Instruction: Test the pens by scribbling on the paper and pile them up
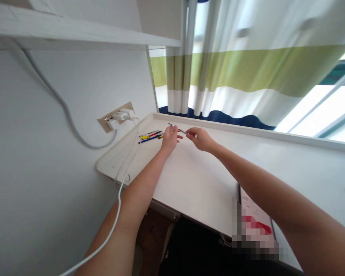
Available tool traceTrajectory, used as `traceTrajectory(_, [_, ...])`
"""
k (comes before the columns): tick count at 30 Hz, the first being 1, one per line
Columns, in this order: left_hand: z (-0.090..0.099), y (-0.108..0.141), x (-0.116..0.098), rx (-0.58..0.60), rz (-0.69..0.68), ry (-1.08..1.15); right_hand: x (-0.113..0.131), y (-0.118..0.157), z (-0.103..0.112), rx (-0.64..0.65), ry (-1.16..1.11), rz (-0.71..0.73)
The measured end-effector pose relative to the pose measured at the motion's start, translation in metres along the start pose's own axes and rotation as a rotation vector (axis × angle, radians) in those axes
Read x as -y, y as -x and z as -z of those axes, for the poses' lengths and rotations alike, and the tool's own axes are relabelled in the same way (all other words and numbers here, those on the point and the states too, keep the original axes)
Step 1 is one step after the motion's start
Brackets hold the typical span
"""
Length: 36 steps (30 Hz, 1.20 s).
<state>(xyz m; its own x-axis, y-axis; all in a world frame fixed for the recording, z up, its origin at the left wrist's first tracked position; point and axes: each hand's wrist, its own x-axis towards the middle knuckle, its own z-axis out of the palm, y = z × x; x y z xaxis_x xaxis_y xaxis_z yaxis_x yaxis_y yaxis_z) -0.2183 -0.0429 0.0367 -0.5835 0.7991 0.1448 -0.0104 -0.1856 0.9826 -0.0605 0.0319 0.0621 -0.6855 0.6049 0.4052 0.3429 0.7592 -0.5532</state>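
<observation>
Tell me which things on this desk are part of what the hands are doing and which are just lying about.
In use:
left hand
right hand
thin grey pen held between both hands

Lying about:
coloured pens on the white desk
white charger and white cable
striped curtain

I can't read a single word, number or brand anywhere here. The printed sheet (254, 218) lying by my right forearm carries red and pale blocks, but it is blurred over and nothing on it can be made out. The pens (151, 136) on the desk are too small for me to tell any lettering on their barrels, and the white charger (120, 115) in the wall socket shows no legible mark.
</observation>
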Motion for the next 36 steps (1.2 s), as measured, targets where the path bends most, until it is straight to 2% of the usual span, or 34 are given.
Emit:
traceTrajectory(3, [-0.066,0.032,-0.015,0.133,0.040,0.259,-0.007,0.064,0.053,-0.112,-0.191,-0.094])
traceTrajectory(7, [-0.145,0.081,-0.018,0.325,0.141,0.428,-0.034,0.143,0.118,-0.344,-0.522,-0.350])
traceTrajectory(10, [-0.190,0.107,-0.008,0.491,0.178,0.443,-0.062,0.184,0.150,-0.556,-0.756,-0.490])
traceTrajectory(13, [-0.217,0.120,0.010,0.528,0.191,0.433,-0.089,0.207,0.161,-0.626,-0.904,-0.558])
traceTrajectory(15, [-0.224,0.122,0.022,0.553,0.175,0.388,-0.102,0.215,0.160,-0.578,-0.896,-0.602])
traceTrajectory(17, [-0.224,0.122,0.030,0.590,0.147,0.343,-0.112,0.220,0.157,-0.472,-0.814,-0.635])
traceTrajectory(21, [-0.219,0.118,0.032,0.575,0.119,0.313,-0.120,0.224,0.154,-0.354,-0.757,-0.654])
traceTrajectory(23, [-0.218,0.115,0.031,0.565,0.119,0.298,-0.120,0.224,0.153,-0.357,-0.773,-0.613])
traceTrajectory(28, [-0.216,0.115,0.028,0.515,0.096,0.278,-0.112,0.222,0.151,-0.450,-0.769,-0.385])
traceTrajectory(30, [-0.216,0.117,0.029,0.508,0.093,0.284,-0.107,0.223,0.150,-0.474,-0.779,-0.391])
traceTrajectory(34, [-0.214,0.122,0.028,0.516,0.102,0.302,-0.099,0.226,0.149,-0.395,-0.701,-0.517])
traceTrajectory(36, [-0.212,0.122,0.026,0.513,0.110,0.316,-0.097,0.227,0.149,-0.417,-0.719,-0.486])
